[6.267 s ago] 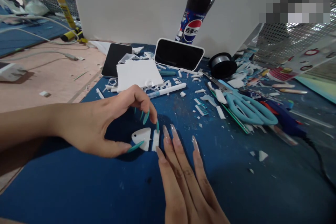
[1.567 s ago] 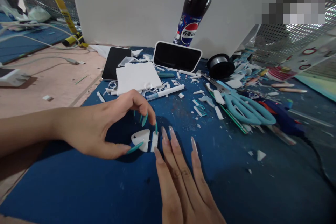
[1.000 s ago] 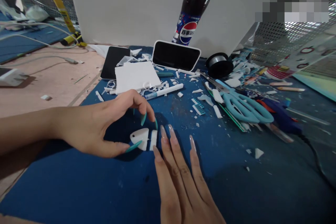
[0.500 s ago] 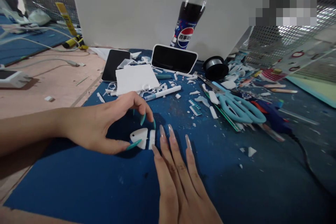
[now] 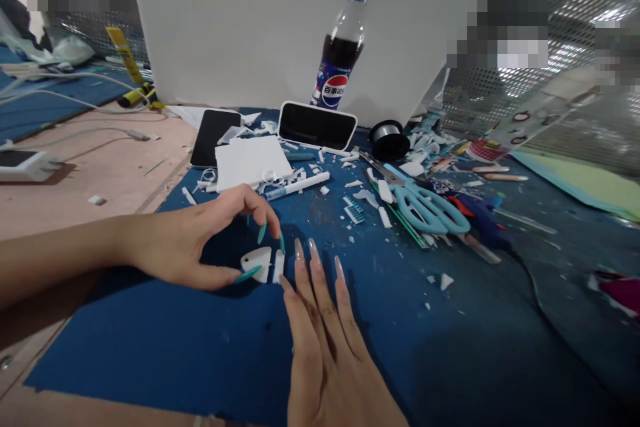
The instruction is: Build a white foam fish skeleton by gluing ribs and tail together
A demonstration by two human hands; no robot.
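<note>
My left hand [image 5: 215,240], with green nails, arches over the blue mat [image 5: 165,340], thumb and fingers apart. Its thumbnail rests over a rounded white plastic piece [image 5: 261,257] with a small dark hole. A forefinger nail reaches the top of a short white strip [image 5: 279,268], which lies just right of that piece across a narrow gap. Both pieces lie flat on the mat. My right hand [image 5: 330,340] lies palm down with its long-nailed fingers stretched out. Its thumb tip is at the lower right end of the strip, apparently touching it.
White scraps surround a white sheet [image 5: 253,160], a pen [image 5: 300,185], a tablet-like dark slab [image 5: 216,137] and a propped phone [image 5: 317,128]. Behind stands a cola bottle [image 5: 340,47]. To the right lie a spool [image 5: 389,141], blue scissors [image 5: 430,207] and a corded tool [image 5: 487,227].
The view has shifted a little, so the bottle's cap now shows and everything sits slightly further left. Both hands keep nearly the same pose around the white pieces.
</note>
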